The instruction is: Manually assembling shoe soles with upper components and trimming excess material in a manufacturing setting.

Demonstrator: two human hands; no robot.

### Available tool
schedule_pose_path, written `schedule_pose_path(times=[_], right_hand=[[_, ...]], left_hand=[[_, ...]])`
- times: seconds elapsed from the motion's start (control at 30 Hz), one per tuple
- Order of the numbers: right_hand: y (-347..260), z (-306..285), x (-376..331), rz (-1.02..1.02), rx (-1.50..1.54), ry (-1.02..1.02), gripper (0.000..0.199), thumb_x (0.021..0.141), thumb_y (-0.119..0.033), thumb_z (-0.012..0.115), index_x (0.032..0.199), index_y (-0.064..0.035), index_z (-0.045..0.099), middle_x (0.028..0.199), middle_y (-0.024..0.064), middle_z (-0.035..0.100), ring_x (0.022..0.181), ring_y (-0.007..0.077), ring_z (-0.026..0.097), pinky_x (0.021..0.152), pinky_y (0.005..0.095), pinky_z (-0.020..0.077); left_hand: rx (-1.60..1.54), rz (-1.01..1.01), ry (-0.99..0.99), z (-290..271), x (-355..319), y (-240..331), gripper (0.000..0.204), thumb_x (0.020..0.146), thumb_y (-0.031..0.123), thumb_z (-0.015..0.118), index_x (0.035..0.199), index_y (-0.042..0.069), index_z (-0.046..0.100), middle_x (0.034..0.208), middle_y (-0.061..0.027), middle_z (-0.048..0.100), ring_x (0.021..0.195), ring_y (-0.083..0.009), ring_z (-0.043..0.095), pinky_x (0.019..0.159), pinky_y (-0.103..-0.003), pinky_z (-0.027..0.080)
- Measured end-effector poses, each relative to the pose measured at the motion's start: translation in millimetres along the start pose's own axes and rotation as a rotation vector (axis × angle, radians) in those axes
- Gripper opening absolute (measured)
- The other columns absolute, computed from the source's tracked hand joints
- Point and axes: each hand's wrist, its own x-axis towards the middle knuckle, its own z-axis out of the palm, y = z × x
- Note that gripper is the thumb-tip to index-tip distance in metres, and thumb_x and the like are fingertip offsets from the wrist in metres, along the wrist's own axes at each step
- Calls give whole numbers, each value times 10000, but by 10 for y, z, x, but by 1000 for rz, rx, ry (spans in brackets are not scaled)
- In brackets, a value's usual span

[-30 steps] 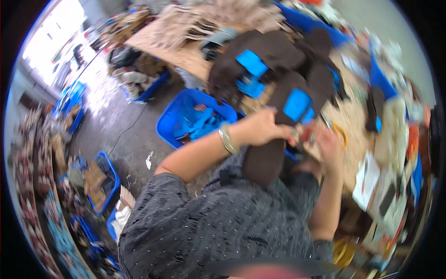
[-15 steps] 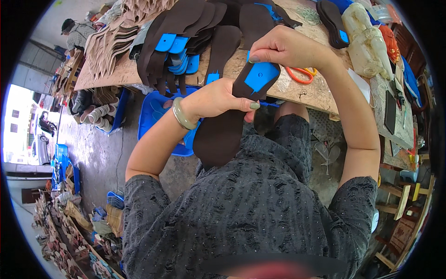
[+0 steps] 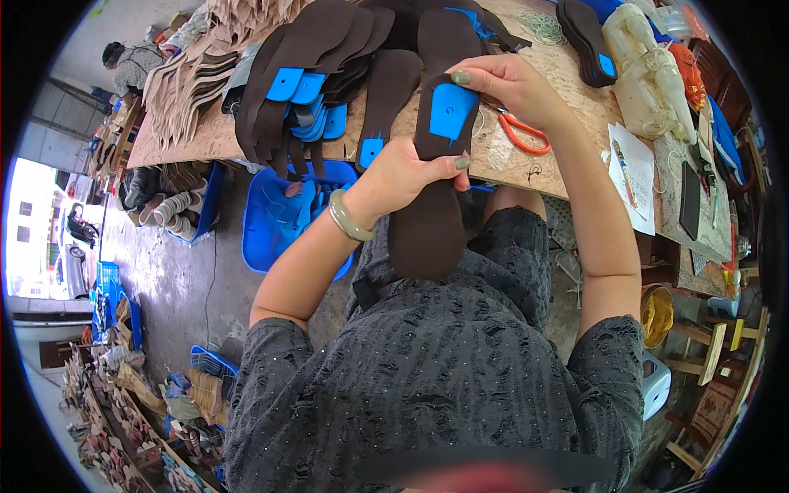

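A dark brown insole (image 3: 426,234) with a bright blue heel patch (image 3: 453,111) is held upright in front of me, over my lap. My left hand (image 3: 411,171) grips it across the middle, thumb on top. My right hand (image 3: 501,82) pinches its far edge at the corner of the blue patch. Just beyond the left hand lies another brown insole (image 3: 393,86) with a blue piece at its near end. Left of it is a heap of brown insoles (image 3: 279,74), several carrying blue patches. Orange-handled scissors (image 3: 526,140) lie right of the held insole.
The wooden table (image 3: 501,156) also bears beige cut pieces (image 3: 193,82), brown insoles (image 3: 585,41) at the far right, cloudy plastic jugs (image 3: 649,82) and a written paper sheet (image 3: 631,177). A blue bin (image 3: 256,238) with blue scraps stands below its front edge. A person (image 3: 136,66) is far left.
The held insole has swung more upright and slightly right, its blue patch now more exposed. My right hand has lowered along its edge and the right forearm has drawn inward; the left hand still grips.
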Motion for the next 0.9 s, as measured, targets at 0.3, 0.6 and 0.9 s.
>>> schedule_pose_path(times=[0.3,0.6,0.9], right_hand=[[73,457,-32,-79,-5,440,266,943,-242,533,1011,-21,663,746,39,629,659,109,575,590,253,471],[-110,472,-78,91,569,251,269,950,-209,513,1162,-78,616,807,26,631,656,86,569,587,224,466],[-76,473,-121,0,169,102,348,889,-95,575,1236,-80,554,965,20,593,802,50,533,693,189,444]], left_hand=[[-144,185,203,216,169,-263,178,901,170,624,970,7,601,810,-51,656,763,-122,614,708,-275,502],[-207,193,265,259,170,-245,156,925,161,588,952,7,589,817,-46,643,769,-126,614,701,-268,501],[-200,213,251,225,106,-291,158,925,159,588,961,6,592,824,-50,643,777,-137,625,699,-275,510]])
